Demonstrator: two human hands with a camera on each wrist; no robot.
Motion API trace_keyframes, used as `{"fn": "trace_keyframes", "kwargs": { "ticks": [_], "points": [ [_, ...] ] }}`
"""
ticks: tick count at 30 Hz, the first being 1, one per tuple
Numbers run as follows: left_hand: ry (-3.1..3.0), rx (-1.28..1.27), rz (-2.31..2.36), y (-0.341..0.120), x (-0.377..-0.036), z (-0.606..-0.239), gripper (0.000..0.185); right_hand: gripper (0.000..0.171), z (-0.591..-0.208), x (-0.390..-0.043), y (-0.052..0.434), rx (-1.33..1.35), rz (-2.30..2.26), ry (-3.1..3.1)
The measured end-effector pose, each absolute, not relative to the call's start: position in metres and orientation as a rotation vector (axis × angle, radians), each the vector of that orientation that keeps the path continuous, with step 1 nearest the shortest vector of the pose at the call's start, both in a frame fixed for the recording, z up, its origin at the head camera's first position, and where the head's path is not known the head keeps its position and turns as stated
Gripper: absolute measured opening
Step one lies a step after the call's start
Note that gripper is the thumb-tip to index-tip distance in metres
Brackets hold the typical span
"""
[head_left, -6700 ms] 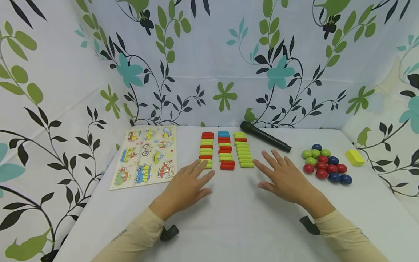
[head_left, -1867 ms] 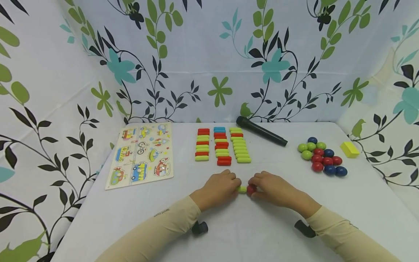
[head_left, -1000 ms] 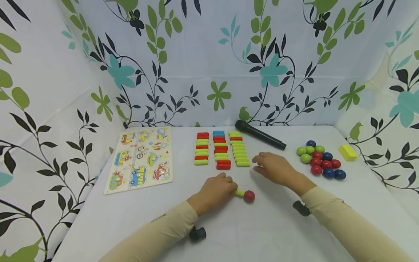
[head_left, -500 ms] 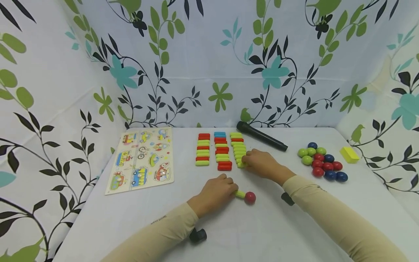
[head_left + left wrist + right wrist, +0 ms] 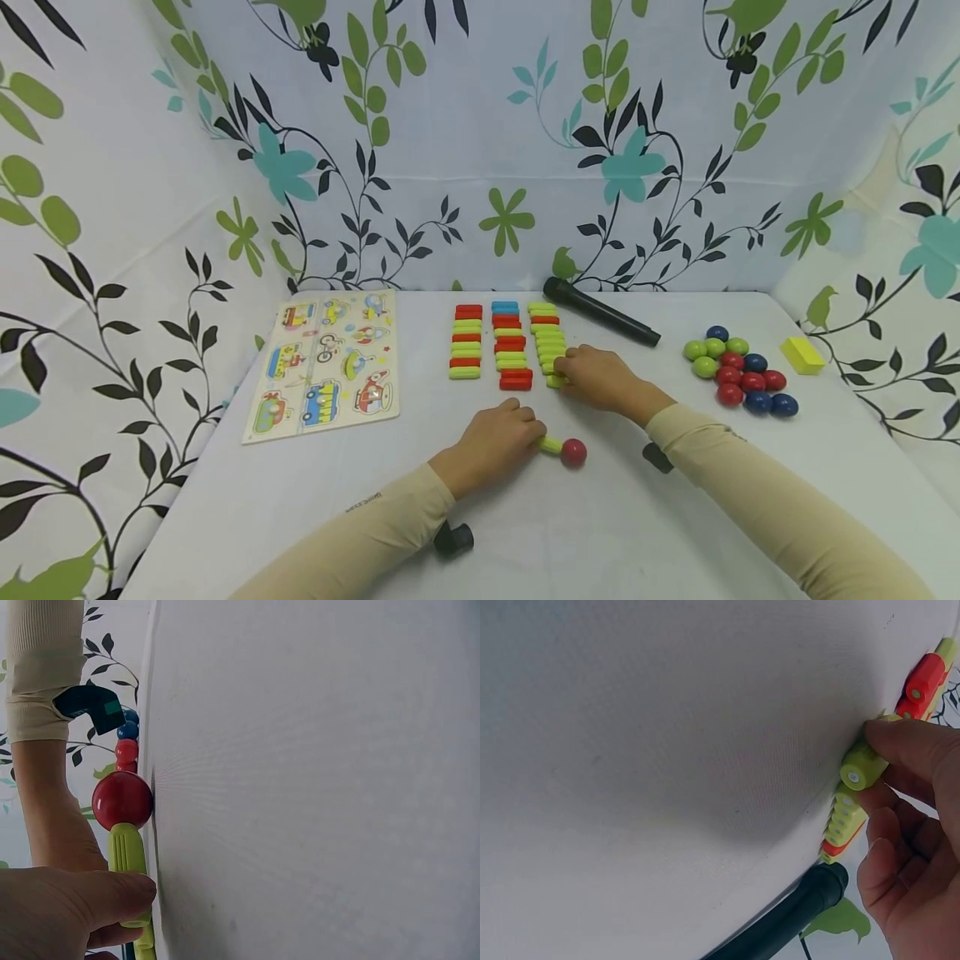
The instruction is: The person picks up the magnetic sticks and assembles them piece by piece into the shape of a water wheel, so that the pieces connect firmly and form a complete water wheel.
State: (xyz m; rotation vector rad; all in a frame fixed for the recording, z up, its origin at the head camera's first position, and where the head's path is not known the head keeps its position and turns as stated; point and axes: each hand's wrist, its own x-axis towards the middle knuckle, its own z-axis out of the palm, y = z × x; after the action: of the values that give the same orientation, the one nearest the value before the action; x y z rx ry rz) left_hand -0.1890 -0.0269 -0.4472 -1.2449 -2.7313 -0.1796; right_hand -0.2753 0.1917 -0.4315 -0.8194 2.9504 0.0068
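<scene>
My left hand pinches a yellow-green toy rod, its thumb lying across the lower part. A red ball sits on the rod's far end, pointing right over the table. Farther forward, my right hand has thumb and fingers around another yellow-green rod at the near end of the right column of rods. A pale dot marks that rod's end in the right wrist view. Beside it are a middle column of red, green and blue rods and a left column of red and green ones.
A group of red, blue and green balls lies to the right, with a yellow block beyond it. A black microphone-shaped stick rests behind the rods. At left lies a wooden picture puzzle board.
Both hands came from spread and empty to meet at the rod and red ball. My right hand then let go of the ball, moved forward and took hold of another green rod.
</scene>
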Motion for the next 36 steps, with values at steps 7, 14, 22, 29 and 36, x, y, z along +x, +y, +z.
{"fn": "trace_keyframes", "kwargs": {
  "ticks": [7,14,22,29,36],
  "points": [
    [-2.723,-1.255,-0.174,-0.027,-0.189,-0.446,0.022,0.03,-0.425,-0.272,0.194,-0.687,-0.257,2.887],
    [-2.714,-1.255,-0.197,-0.031,-0.193,-0.442,0.02,0.029,-0.41,-0.264,0.199,-0.42,-0.848,2.633],
    [-2.71,-1.236,-0.197,-0.03,-0.194,-0.44,0.017,0.016,-0.417,-0.249,0.2,-0.032,-1.17,2.312],
    [-2.724,-1.234,-0.188,-0.029,-0.192,-0.444,0.017,0.015,-0.425,-0.235,0.199,-0.037,-1.174,2.273],
    [-2.782,-1.231,-0.2,-0.028,-0.189,-0.446,0.022,0.019,-0.428,-0.231,0.202,-0.024,-1.167,2.263]
  ]
}}
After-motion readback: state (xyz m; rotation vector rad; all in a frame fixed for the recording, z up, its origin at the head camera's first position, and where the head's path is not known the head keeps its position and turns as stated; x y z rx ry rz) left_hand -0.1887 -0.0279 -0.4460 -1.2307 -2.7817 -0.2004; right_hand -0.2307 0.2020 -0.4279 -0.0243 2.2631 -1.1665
